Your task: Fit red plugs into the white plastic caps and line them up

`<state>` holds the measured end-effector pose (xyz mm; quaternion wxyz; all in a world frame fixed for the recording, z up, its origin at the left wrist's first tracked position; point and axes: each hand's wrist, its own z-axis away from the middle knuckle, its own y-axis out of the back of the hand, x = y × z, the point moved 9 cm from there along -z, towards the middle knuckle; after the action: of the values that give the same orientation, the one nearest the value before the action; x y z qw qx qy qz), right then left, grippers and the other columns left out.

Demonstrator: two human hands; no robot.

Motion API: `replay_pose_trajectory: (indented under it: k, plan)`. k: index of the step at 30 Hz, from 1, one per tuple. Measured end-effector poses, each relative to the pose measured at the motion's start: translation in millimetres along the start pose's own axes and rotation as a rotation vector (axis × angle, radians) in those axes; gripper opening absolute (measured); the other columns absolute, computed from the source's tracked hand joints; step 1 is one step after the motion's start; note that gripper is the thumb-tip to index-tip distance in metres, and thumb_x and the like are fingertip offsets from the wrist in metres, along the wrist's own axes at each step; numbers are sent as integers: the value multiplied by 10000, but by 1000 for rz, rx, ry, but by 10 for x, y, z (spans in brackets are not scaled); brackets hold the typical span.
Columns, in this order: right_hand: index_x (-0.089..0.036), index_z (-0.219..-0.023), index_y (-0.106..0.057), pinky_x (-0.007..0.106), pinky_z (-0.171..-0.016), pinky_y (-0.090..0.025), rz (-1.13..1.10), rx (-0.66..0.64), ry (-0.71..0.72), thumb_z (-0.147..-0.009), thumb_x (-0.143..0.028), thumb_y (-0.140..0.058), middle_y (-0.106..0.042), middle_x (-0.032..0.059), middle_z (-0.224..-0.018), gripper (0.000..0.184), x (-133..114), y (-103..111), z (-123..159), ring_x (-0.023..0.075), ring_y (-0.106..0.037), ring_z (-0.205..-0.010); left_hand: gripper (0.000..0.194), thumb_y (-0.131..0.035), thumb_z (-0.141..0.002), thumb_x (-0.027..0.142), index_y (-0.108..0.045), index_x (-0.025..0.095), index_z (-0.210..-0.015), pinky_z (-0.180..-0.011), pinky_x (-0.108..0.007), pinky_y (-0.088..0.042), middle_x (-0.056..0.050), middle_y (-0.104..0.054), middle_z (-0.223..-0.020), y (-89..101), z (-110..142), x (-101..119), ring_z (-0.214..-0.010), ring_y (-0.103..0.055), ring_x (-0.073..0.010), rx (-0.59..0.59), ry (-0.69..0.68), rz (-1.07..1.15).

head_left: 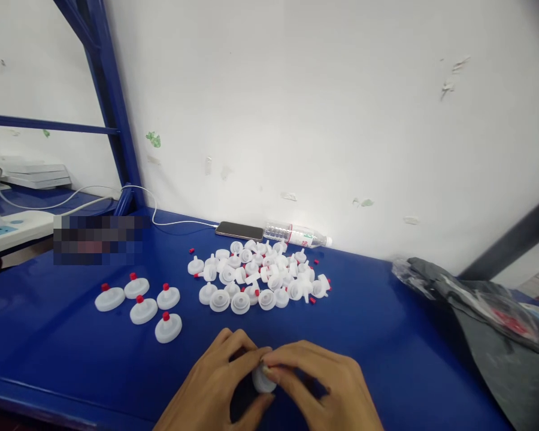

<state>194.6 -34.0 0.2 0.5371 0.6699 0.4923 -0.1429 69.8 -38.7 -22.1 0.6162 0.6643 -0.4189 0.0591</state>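
Observation:
Near the front of the table, my left hand (224, 383) grips a white plastic spout cap (263, 381) between thumb and fingers. My right hand (318, 380) pinches at the top of that cap, with thumb and index finger together over its spout. Whatever sits between those fingertips is hidden. To the left stand several white spout caps with red tips, one of them a capped piece (168, 328) close to my left hand. Beyond my hands lies a loose pile of white spout caps (266, 300), some upright and some overturned. Small red tips (312, 300) are scattered in and around the pile.
A phone (239, 231) on a white cable and a plastic bottle (296, 234) lie behind the pile, along the wall. Dark grey fabric with clear plastic (489, 335) covers the right side. A white power strip (27, 227) and a blue frame post (112, 90) are left.

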Motion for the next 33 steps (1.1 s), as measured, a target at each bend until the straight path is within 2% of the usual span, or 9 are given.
replay_pose_trajectory:
  k: [7,13,16,18,20,23,26,30,33]
  plan:
    - [-279,-1014,-774,116,-782,-564,-6,-22,-105,-968,-309,-631,-809,-31,-961,153,173,-24,83,136,-775,-831,386,-626,-829,108,-679,295,-1163,-887,-290,-584,2,-673,-1091,72,29,39,-986,-660,-172,139,-39,-62]
    - [-296,-950,-786,127,-699,-570,34,66,-9,-956,-362,-642,-797,-22,-933,158,96,-52,53,128,-748,-747,287,-681,-797,147,-701,301,-1039,-900,-334,-589,12,-705,-1057,133,67,109,-914,-686,-187,237,-69,-151]
    - [-309,-1081,-786,145,-591,-580,32,65,-29,-917,-465,-674,-798,-9,-920,253,117,-59,55,120,-711,-605,262,-671,-846,211,-710,308,-1086,-913,-361,-594,7,-717,-1036,131,123,72,-914,-704,-196,246,-89,-235]
    - [-306,-1197,-752,150,-502,-563,51,120,-89,-898,-515,-680,-796,-3,-913,372,169,39,85,109,-674,-524,290,-641,-892,272,-699,311,-1173,-883,-364,-607,-7,-719,-1043,179,217,-30,-935,-711,-212,296,-84,-310]
    - [-293,-1178,-760,148,-468,-543,97,181,-127,-926,-509,-640,-789,-2,-886,353,206,182,129,101,-656,-498,297,-591,-939,326,-690,325,-1219,-884,-347,-610,-11,-717,-1073,280,345,-184,-974,-714,-213,367,-74,-362]
    - [-277,-1036,-798,152,-517,-548,223,173,-100,-982,-442,-572,-780,2,-853,286,208,338,155,116,-688,-567,295,-579,-947,440,-730,314,-1168,-831,-307,-622,-22,-714,-1060,572,527,-491,-965,-726,-215,505,10,-417]
    - [-272,-1049,-785,183,-577,-562,347,146,-55,-1001,-399,-543,-776,1,-865,277,182,411,84,135,-704,-627,389,-539,-934,563,-779,277,-1041,-821,-316,-624,-38,-730,-1053,870,564,-775,-945,-744,-233,535,130,-411]
    - [-301,-1176,-725,253,-604,-569,559,72,0,-975,-334,-609,-762,-4,-965,234,46,272,-201,143,-693,-602,488,-475,-927,607,-784,242,-1024,-818,-371,-619,-67,-749,-1058,1044,454,-992,-964,-745,-278,461,234,-383]
    - [-278,-1256,-670,291,-555,-553,835,-21,52,-918,-336,-700,-725,41,-1111,344,-60,30,-442,206,-738,-706,517,-487,-911,607,-756,219,-1123,-855,-440,-603,-96,-738,-1176,1073,423,-1095,-1067,-714,-337,474,308,-418]
